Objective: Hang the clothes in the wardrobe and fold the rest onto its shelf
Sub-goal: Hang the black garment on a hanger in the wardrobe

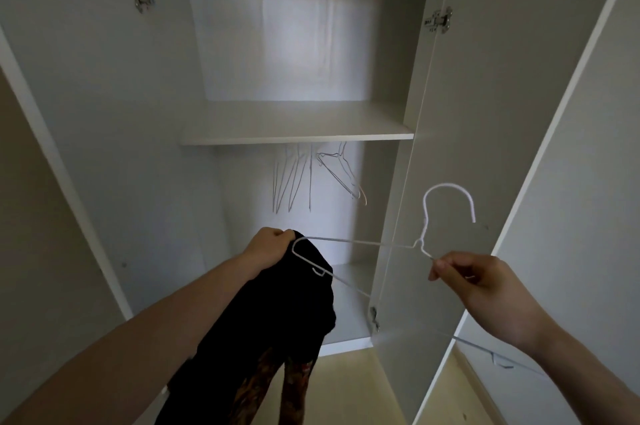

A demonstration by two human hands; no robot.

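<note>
A white wire hanger (360,242) hangs in the air in front of the open white wardrobe (298,139). My right hand (474,277) pinches it just below the hook. My left hand (268,246) grips a black garment (277,317) with a patterned print, bunched at the hanger's left shoulder; the cloth hangs down over my left forearm. Whether the hanger's end is inside the garment I cannot tell. The wardrobe's shelf (294,123) lies above both hands.
Several bare wire hangers (311,175) hang under the shelf at the back. The right door (460,147) stands open, close to my right hand, and the left door (86,113) is open too. Pale flooring (349,386) shows below.
</note>
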